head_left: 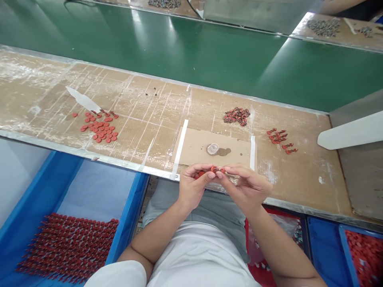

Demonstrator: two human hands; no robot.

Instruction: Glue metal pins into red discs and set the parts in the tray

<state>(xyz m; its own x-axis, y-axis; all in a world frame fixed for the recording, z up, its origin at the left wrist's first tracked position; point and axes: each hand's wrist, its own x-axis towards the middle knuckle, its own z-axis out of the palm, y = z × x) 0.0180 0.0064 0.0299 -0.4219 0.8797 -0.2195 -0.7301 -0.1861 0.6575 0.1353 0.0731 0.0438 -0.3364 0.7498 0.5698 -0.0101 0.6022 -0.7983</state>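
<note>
Head cam: left hand point(193, 186) and right hand point(245, 188) both pinch one red part point(214, 169) between their fingertips, just nearside of clear cup point(213, 148).

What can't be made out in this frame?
- Red part, head view: the fingers of the left hand and right hand cover most of it, so its shape is hidden.
- Pile, head view: pieces too small to tell apart.
- Right bin, head view: cut off by the frame edge.
- Far parts, head view: small and blurred.
</note>
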